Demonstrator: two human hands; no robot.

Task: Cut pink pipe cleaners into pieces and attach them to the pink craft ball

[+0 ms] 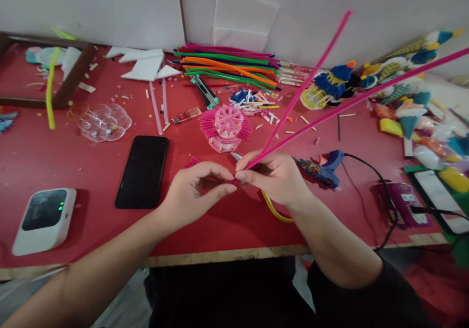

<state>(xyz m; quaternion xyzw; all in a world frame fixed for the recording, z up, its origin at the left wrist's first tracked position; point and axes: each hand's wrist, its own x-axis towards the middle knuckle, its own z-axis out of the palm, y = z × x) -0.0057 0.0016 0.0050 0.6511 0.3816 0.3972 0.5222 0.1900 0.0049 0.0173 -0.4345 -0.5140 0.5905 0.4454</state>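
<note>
Two long pink pipe cleaners (pixel 304 93), or one folded in two, fan out up and to the right from my right hand (pixel 276 174). That hand pinches them close to their lower end between thumb and fingers. My left hand (pixel 200 188) meets it there, thumb and forefinger closed on the short pink end. Under my right hand a pointed metal tip (pixel 236 156) and a yellow loop handle (pixel 274 209) show; whether the hand holds this tool is hidden. Just beyond my hands stands a pink pipe-cleaner figure (pixel 226 125) with pleated sides.
A blue glue gun (pixel 324 169) with a black cord lies to the right. On the left are a black phone (pixel 142 171), a white device (pixel 46 220) and a clear tray (pixel 104 122). Behind lie coloured pipe cleaners (pixel 227 66), a cutter (pixel 203 92) and a blue figure (pixel 335 81).
</note>
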